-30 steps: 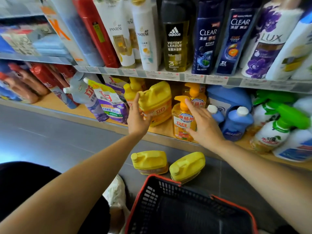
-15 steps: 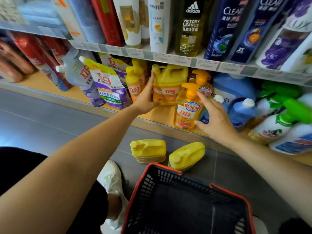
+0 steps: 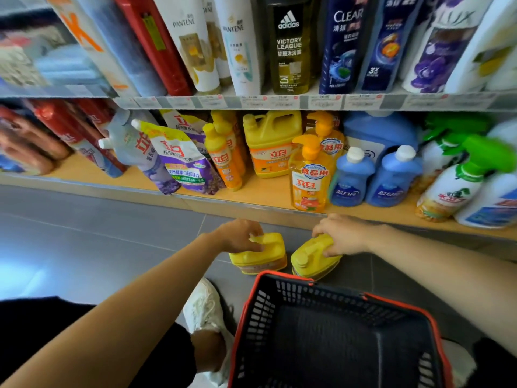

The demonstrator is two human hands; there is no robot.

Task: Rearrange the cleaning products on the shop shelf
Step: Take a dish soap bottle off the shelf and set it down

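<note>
**Now both hands are closing on two floor jugs**

The left hand (image 3: 240,237) is reaching down to the grey floor (image 3: 112,236) and gripping the left yellow jug (image 3: 267,257). Its fingers are curling over the jug's top and handle, with the thumb pressing on the near side. The right hand (image 3: 345,235) is doing the same to the right yellow jug (image 3: 309,260), with the fingers wrapped together over its upper edge and the thumb lying along the near face.

Both jugs are lying on their sides on the floor, just beside each other. They are sitting between the front lip of the bottom shelf (image 3: 263,193) and the red rim of a black shopping basket (image 3: 307,280). The right jug's cap is pointing toward the basket.

On the shelf above, a matching yellow jug (image 3: 270,144) is standing upright near the back. An orange pump bottle (image 3: 309,182) is standing in front of it to the right, and two blue bottles (image 3: 351,182) are standing beside that. Purple refill pouches (image 3: 181,161) are leaning to the left. A white shoe (image 3: 205,306) is showing beside the basket.
</note>
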